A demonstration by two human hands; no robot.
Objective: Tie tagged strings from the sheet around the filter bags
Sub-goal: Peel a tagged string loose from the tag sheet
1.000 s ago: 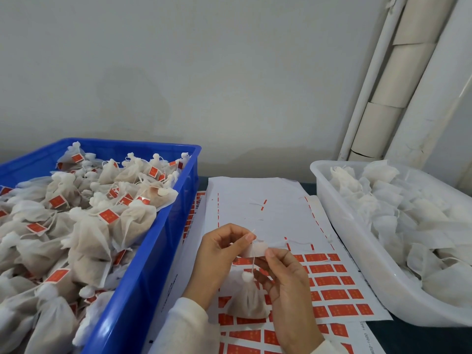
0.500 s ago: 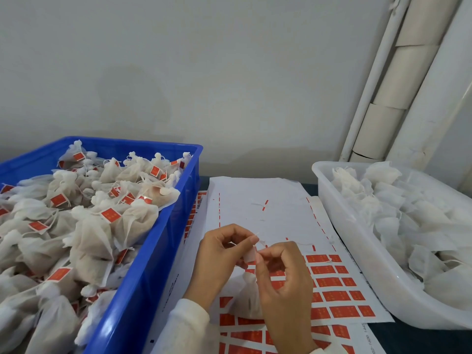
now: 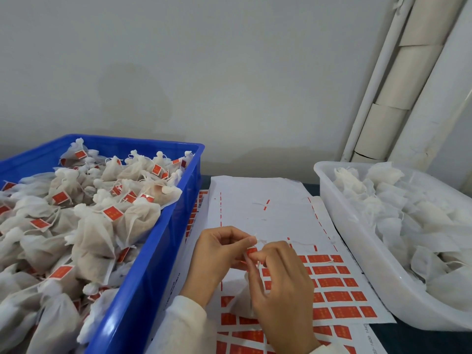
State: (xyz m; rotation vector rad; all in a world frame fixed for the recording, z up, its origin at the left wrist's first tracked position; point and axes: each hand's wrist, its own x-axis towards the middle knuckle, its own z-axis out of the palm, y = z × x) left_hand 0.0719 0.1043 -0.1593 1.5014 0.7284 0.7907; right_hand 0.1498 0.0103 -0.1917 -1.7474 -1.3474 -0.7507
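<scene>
A small white filter bag (image 3: 241, 300) hangs between my hands above the white sheet (image 3: 270, 221) of orange tags. My left hand (image 3: 219, 254) pinches the bag's gathered top and a thin white string (image 3: 260, 241). My right hand (image 3: 278, 284) is curled close against it, its fingertips pinching the string beside an orange tag (image 3: 252, 251). The right hand hides most of the bag and the knot area. Rows of orange tags (image 3: 332, 284) remain on the sheet's near right part.
A blue crate (image 3: 153, 251) on the left is piled with tied bags bearing orange tags. A white tub (image 3: 357, 251) on the right holds untied white bags. Pale pipes (image 3: 398, 80) run up the wall at the back right.
My right hand has moved up and left, closing in against my left hand at the bag's top. The bag is now more hidden behind it.
</scene>
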